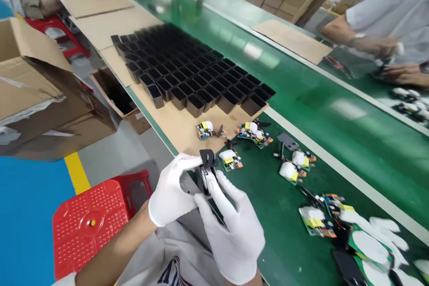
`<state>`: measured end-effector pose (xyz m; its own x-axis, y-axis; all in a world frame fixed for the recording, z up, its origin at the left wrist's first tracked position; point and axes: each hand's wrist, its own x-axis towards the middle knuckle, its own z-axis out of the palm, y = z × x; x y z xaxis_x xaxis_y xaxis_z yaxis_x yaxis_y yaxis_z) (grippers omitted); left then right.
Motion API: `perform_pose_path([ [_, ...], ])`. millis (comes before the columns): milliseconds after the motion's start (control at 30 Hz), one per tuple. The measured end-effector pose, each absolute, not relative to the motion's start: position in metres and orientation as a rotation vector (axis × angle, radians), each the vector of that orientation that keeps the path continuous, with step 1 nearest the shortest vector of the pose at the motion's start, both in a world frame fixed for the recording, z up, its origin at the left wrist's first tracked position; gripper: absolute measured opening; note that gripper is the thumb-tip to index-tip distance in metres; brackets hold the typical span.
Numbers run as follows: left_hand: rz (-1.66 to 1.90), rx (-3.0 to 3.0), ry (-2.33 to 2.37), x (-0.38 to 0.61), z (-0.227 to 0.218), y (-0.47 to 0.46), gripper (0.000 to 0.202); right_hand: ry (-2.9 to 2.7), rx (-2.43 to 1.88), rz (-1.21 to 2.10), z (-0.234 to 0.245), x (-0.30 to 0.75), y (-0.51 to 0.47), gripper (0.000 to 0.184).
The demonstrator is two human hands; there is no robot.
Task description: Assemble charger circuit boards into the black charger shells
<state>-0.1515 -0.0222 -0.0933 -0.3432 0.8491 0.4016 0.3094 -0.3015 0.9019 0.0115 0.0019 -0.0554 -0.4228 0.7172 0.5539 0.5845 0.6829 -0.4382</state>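
Note:
Both my hands wear white gloves and meet in front of my body around a small black plastic case [203,183]. A flat black end plate with slots [208,157] stands up at its far side. My left hand [174,190] grips the case from the left, thumb and fingers round it. From the right, my right hand [231,228] presses its fingertips on and into the case's opening. The fingers hide most of what is inside. Just beyond lies a circuit board with a white blob and yellow part [230,160].
Rows of open black cases [194,105] stand on cardboard [181,129] ahead. More circuit boards [311,221] lie along the green bench to the right. A red stool [92,223] and cardboard boxes [43,94] are at left. A co-worker's hands [385,53] work across the belt.

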Motion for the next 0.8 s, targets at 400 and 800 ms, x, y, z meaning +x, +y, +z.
perform_pose_path([
  [400, 1.508, 1.462, 2.059, -0.191, -0.119, 0.004, 0.062, -2.231, -0.797, 0.305, -0.072, -0.038, 0.059, 0.048],
  [800, 1.682, 1.402, 2.179, -0.173, -0.130, 0.011, 0.056, -2.075, -1.021, 0.483, -0.081, -0.052, 0.048, 0.030],
])
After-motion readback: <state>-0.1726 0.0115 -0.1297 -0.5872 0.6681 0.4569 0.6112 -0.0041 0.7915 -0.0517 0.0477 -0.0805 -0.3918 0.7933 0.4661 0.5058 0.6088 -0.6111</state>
